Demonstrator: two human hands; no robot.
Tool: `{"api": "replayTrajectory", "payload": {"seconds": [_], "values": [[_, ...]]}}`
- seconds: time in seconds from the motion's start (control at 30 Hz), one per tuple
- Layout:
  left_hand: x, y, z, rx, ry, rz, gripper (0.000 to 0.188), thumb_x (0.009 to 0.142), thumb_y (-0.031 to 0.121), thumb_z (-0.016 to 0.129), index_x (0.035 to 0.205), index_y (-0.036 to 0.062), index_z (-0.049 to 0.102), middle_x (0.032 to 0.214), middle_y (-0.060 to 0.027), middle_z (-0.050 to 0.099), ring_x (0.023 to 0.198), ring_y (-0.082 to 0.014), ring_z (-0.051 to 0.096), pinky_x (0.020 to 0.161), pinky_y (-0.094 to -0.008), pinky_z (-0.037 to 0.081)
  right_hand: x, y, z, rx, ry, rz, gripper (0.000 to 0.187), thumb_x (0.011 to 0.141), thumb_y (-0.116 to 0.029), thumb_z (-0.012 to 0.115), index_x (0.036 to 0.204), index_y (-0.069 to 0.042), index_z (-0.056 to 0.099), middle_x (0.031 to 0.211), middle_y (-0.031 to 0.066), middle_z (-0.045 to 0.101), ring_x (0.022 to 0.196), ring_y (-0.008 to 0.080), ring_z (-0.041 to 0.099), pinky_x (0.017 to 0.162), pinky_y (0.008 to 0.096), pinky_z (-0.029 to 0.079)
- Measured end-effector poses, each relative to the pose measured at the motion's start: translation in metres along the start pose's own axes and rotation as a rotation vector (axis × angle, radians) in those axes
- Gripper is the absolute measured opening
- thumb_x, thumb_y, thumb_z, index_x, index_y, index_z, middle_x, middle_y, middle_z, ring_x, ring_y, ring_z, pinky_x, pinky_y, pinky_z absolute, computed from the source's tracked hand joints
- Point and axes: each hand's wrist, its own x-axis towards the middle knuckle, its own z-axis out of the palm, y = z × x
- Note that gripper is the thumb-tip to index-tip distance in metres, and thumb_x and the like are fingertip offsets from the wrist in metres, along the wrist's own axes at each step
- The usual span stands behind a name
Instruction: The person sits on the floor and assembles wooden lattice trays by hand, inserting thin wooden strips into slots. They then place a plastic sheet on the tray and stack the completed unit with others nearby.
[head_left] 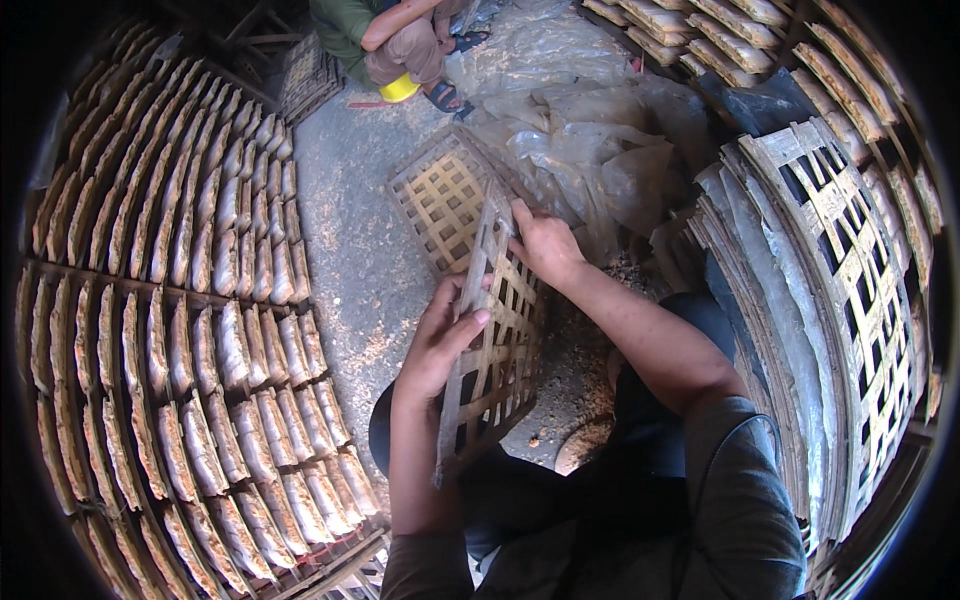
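On our left, one big rack (190, 290) bears rows of pale, brown-edged pieces, too many for us to count, above and below a single crossbar. Farther off, one lattice panel (310, 80) stands near one seated co-worker (405, 40), who wears two dark sandals (447, 97) and has one yellow object (401, 88) under them.

Nearer, our left hand (440, 340) is closed around the rim of one woven panel (505, 325), its thumb over the frame and its fingers on the left side. This panel is between our knees and the far floor, tipped up on edge. Its long axis runs away from us, the far end slanting right and the near end slanting left; its lattice face turns to our right. Beyond it, one more panel (437, 200) lies on the grey floor (350, 215), its face upward and its frame askew.

Our right hand (548, 248) is at the far end of the held panel, fingers bent and only slightly parted; we cannot tell how firmly they grip. Past it, crumpled clear plastic (590, 160) covers the ground. On the far right, one stack (790, 290) of panels and sheets stands, its outermost lattice facing right; its layers overlap too much to count. Behind it we see another loaded rack (845, 85).
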Motion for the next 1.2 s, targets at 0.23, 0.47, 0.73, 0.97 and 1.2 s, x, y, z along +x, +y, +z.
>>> {"api": "replayTrajectory", "payload": {"seconds": [0.23,0.47,0.73,0.97,1.2], "values": [[0.005,0.000,-0.002,-0.033,0.031,-0.016,0.038,0.093,0.022,0.063,0.124,0.0036,0.055,0.115,-0.0058,0.059,0.108,-0.0134,0.051,0.097,-0.0286,0.038,0.003,-0.009,-0.017,0.071,-0.213,0.093,0.076,0.087,-0.014,0.062,0.153,-0.008,0.025,0.100,0.0277,0.066,0.087,0.0449,0.066,0.082,0.0507,0.053],[0.012,-0.004,0.002,-0.080,0.059,0.012,0.033,0.094,0.019,0.061,0.123,0.0041,0.055,0.119,-0.0062,0.060,0.114,-0.0156,0.050,0.104,-0.0311,0.033,-0.003,0.005,-0.023,0.075,-0.073,0.014,0.064,0.090,-0.022,0.063,0.147,-0.011,0.038,0.118,0.0253,0.063,0.107,0.0411,0.062,0.094,0.0487,0.050],[0.014,-0.005,0.013,-0.076,0.059,0.031,0.036,0.094,0.020,0.060,0.123,0.0017,0.051,0.124,-0.0114,0.062,0.122,-0.0180,0.050,0.109,-0.0335,0.030,0.001,0.003,-0.022,0.139,0.090,-0.050,0.041,0.093,-0.029,0.062,0.128,-0.009,0.056,0.109,0.0232,0.066,0.103,0.0410,0.063,0.089,0.0481,0.051],[0.015,-0.007,0.010,-0.097,0.056,0.037,0.036,0.094,0.019,0.059,0.124,0.0020,0.050,0.123,-0.0118,0.062,0.121,-0.0185,0.050,0.109,-0.0339,0.031,0.002,-0.001,-0.006,0.148,0.156,-0.057,0.031,0.093,-0.023,0.062,0.117,-0.005,0.054,0.106,0.0212,0.065,0.100,0.0409,0.062,0.085,0.0484,0.051],[0.015,-0.003,0.010,-0.061,0.022,0.031,0.033,0.093,0.018,0.059,0.122,0.0037,0.050,0.123,-0.0108,0.062,0.120,-0.0174,0.049,0.107,-0.0330,0.031,0.008,-0.001,0.003,0.045,0.054,-0.014,0.042,0.085,-0.015,0.065,0.120,-0.002,0.048,0.104,0.0264,0.063,0.101,0.0446,0.061,0.086,0.0498,0.050]]}}
